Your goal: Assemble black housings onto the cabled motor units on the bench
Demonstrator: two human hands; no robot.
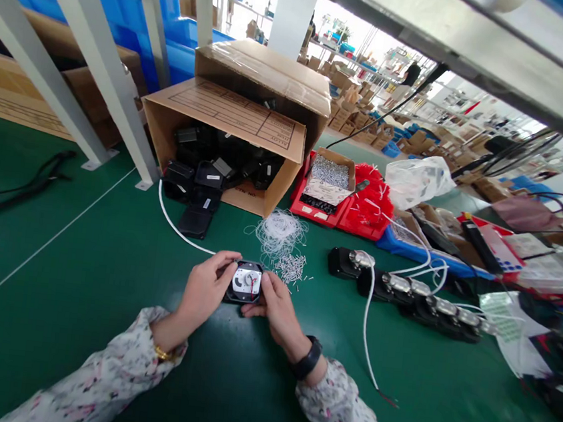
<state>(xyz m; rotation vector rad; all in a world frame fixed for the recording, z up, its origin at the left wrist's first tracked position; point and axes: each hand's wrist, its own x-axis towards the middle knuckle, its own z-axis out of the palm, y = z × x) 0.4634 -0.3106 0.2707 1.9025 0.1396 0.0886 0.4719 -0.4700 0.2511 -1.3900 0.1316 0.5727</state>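
Observation:
Both my hands hold one small black housing (246, 282) with a round white and silver part and thin red wires in its middle. My left hand (205, 289) grips its left side with curled fingers, thumb on top. My right hand (276, 304) pinches its right edge. The piece rests just above the green table (79, 270). A thin white cable (174, 225) runs from the left hand toward the cardboard box. A heap of small white pins (292, 266) and a tangle of white wire ties (279, 229) lie just beyond the housing.
An open cardboard box (235, 119) on its side spills black housings (198, 189). Red bins (343, 197) hold small parts. A row of assembled black units with white leads (418, 296) lies at the right. Metal frame legs (105, 71) stand at the left.

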